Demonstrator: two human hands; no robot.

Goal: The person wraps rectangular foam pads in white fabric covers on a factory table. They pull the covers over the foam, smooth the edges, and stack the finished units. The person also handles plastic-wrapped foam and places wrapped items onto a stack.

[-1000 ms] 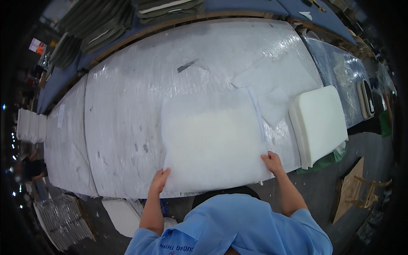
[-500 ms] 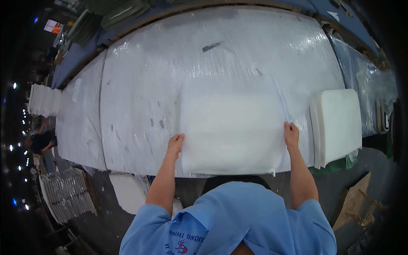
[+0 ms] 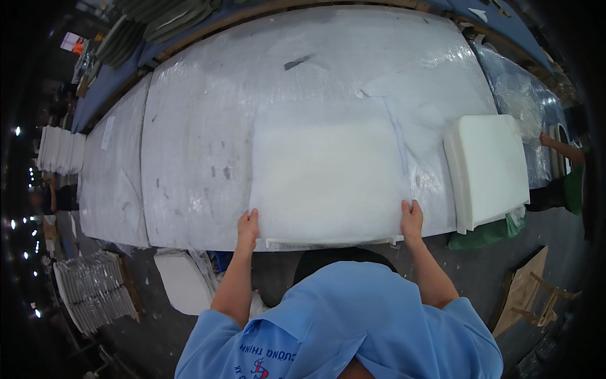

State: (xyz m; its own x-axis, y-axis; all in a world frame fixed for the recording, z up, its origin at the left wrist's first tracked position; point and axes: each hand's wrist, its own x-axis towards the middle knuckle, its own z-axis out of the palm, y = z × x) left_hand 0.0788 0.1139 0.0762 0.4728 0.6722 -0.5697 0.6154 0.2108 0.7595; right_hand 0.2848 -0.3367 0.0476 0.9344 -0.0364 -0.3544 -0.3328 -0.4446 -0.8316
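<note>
A cream-white foam cushion (image 3: 328,183) lies flat in front of me, near the front edge of the plastic-wrapped table (image 3: 196,126). A thin white wadding sheet (image 3: 322,112) covers it and reaches past its far side; its right edge looks loose and wavy. At the near left corner my left hand (image 3: 248,230) is closed, with the sheet's edge between thumb and fingers. Across from it, my right hand (image 3: 411,221) pinches the sheet's near right edge. The cushion's near rim shows as a thin strip below the sheet. Fingers underneath are hidden.
Several white foam cushions (image 3: 489,170) are stacked at the table's right. Beyond them a co-worker's arm (image 3: 565,148) reaches to clear plastic film (image 3: 517,104). Wrapped panels (image 3: 98,290) and a white cushion (image 3: 183,281) stand at lower left; a wooden frame (image 3: 536,300) lies lower right.
Both my hands have slid toward me along the sides, to the near corners. The view has shifted slightly. A co-worker's arm has come into view at the right.
</note>
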